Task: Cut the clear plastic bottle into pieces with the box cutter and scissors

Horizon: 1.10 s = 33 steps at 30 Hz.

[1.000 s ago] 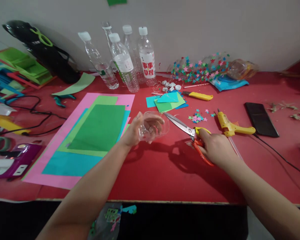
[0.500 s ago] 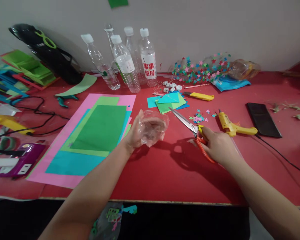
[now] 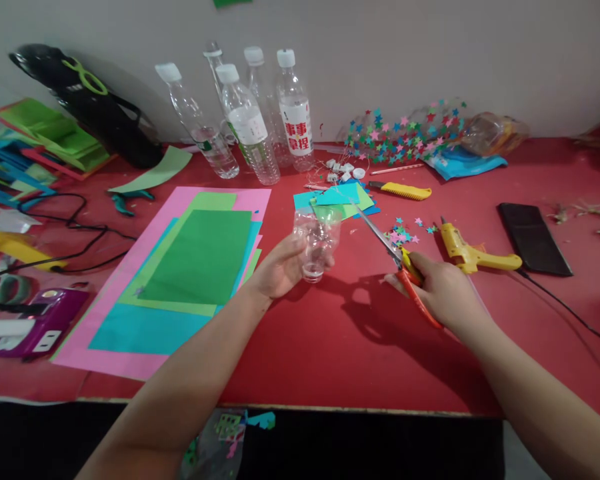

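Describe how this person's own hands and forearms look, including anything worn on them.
The left hand and right hand are ungloved. The left forearm and right forearm are uncovered: no sleeve, watch or bracelet shows. No rings or markings can be made out, though some fingers are hidden.

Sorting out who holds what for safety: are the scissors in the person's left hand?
No, the right hand holds the scissors, while the left hand holds a clear plastic piece.
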Tool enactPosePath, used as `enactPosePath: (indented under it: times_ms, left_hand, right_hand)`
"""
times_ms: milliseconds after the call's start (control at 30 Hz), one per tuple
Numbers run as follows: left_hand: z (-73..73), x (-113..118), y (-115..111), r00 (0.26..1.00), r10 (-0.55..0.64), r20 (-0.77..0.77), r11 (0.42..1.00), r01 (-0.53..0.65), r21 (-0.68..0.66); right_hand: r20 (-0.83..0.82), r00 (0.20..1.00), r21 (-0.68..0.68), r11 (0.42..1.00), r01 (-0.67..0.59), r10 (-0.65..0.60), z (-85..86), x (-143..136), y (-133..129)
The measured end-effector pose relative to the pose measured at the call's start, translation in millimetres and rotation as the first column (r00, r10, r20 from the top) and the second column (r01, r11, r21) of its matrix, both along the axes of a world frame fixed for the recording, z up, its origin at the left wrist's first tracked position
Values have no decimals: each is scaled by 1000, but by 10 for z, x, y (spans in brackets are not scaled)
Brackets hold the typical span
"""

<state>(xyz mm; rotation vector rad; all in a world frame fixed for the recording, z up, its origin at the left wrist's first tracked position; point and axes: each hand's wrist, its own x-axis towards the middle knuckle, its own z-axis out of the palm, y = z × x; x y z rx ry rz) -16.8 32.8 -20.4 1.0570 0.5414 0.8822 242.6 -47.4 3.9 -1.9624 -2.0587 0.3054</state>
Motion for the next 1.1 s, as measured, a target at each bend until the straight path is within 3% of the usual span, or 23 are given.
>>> enactPosePath:
  times_ms: [233,367,433,567,833,900,1100]
  left_hand:
    - [-18,78,-28,967,251,-36,967,-249,49]
    - [-79,100,-1,947,320,-16,942,-316,111]
    - [-116,108,4,922,384,-53,900,-361,246]
    - [-138,116,-19,837,538,-103,756,-424,498]
    - [-72,118,-97,779,624,-60,587,-416,695]
    - [-77,101,-99,802,592,-73,595,-374,712]
    - [-114,70,-44,877,463,-126,702,-276,657]
  right_hand:
    - [-99,995,-39,999,15,-19,18,-20,14]
    - [-87,996,-39,999,24,-27,-18,-29,25]
    - [-89,996,-50,999,21,-26,-27,-28,27]
    - [-92,996,-78,997,-5,-3,-17,-32,12]
    - [142,990,-44,999,-15,21,-64,-78,-34]
    - [167,986,-21,1000,-14,17,-69,-77,-35]
    - [131,991,-57,998,24,-16,6,-64,-18]
